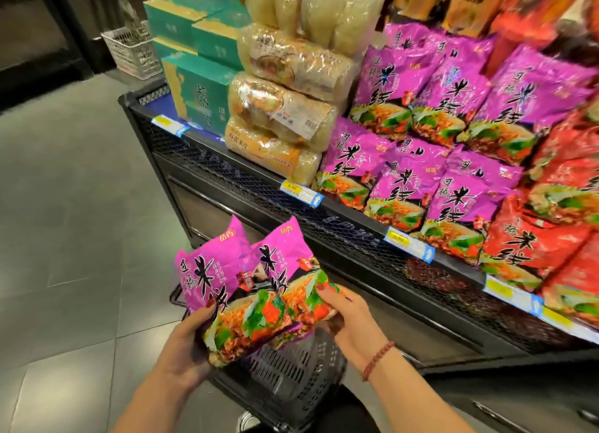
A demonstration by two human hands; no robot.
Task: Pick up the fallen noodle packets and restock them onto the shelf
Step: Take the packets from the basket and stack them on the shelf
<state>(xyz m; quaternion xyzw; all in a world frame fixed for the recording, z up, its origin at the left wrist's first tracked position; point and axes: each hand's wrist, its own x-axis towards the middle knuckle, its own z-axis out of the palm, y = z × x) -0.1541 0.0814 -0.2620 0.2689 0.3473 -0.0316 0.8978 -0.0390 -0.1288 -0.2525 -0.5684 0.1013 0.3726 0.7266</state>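
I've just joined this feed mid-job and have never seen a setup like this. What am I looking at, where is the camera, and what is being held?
There is no machine here: a person works with two bare hands. The single picture comes from a camera worn on the person's head, looking forward and down. The left hand grips the left purple packet, and the right hand grips the right purple packet. The two packets overlap. Below them sits a black basket. Ahead is the shelf, stocked with matching packets. Red packets lie to their right, and clear noodle bags and green boxes to their left.
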